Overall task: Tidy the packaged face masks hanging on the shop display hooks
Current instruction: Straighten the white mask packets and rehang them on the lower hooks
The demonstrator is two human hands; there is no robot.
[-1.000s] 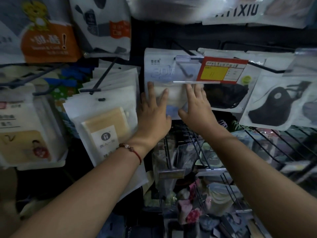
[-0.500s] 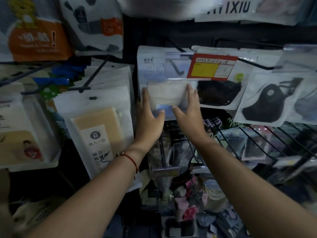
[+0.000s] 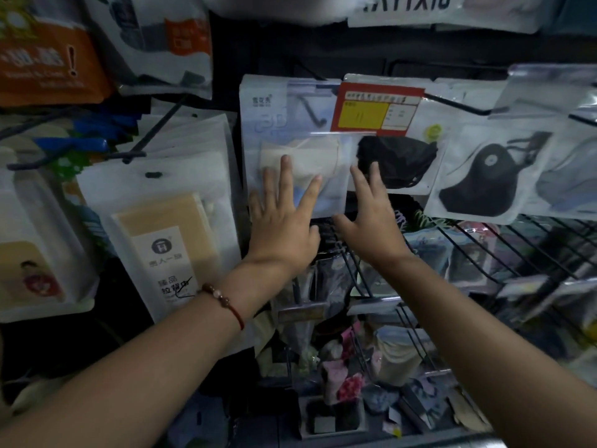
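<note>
A white pack with a pale mask inside hangs on a hook at the centre of the display. My left hand lies flat on its lower half with straight, spread fingers. To its right hangs a pack with a black mask, under a red and yellow price tag. My right hand has straight fingers at the seam between the two packs, fingertips on the lower left of the black mask pack.
More black mask packs hang to the right. A stack of white packs with a beige product hangs on the left hook. Wire shelves with small goods sit below the hands. Larger packs hang along the top row.
Both hands slid down the front of the white mask pack and spread a little apart; the right hand shifted toward the black mask pack. The view moved closer.
</note>
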